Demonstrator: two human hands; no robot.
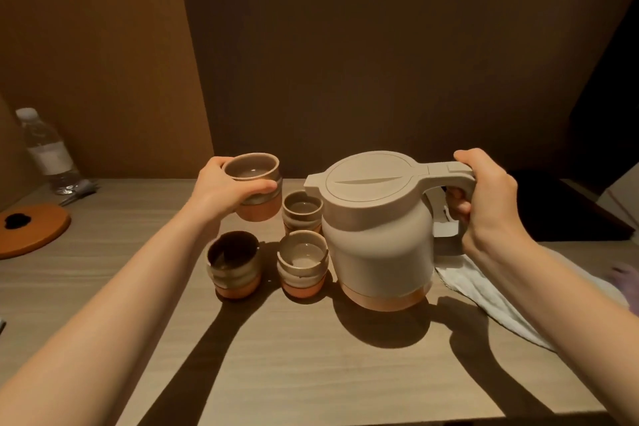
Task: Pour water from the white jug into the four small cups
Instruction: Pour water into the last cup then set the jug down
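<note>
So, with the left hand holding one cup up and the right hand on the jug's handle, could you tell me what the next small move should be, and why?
Probably tip the white jug leftward so its spout meets the raised cup. The right hand already grips the handle, the left hand holds that cup near the spout, and the jug is upright.

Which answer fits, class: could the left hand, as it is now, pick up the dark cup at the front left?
Probably not yet. The left hand is already wrapped around a raised cup. The dark cup stands uncovered just below that arm, so the path looks free once the hand empties.
</note>
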